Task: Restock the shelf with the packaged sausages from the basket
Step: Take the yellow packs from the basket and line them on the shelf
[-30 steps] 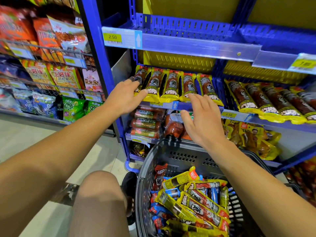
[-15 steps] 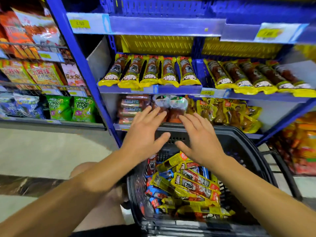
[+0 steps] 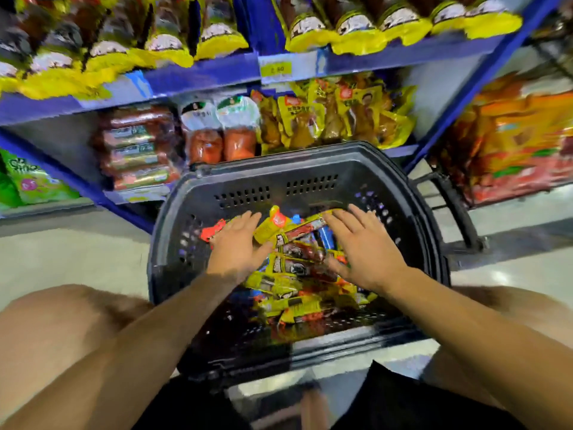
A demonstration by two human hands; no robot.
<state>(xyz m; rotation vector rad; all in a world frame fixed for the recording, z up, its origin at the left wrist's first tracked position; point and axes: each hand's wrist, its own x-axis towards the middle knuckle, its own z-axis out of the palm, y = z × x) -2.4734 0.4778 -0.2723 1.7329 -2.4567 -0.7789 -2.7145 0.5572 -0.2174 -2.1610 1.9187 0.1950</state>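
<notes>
A yellow price tag (image 3: 276, 69) on the blue shelf edge (image 3: 201, 76) reads roughly "2.50", blurred. Printing on the sausage packets and snack bags is too smeared to read.

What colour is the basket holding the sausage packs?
Dark grey, nearly black, basket with perforated walls; seen in the head view.

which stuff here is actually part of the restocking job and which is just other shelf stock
Part of the job:
- yellow sausage packs in the basket
- dark basket
- shelf row of matching yellow packs
- left hand and right hand, both open over the pile

Just other stock:
- red sausage rolls
- green snack bags
- orange packets
</notes>
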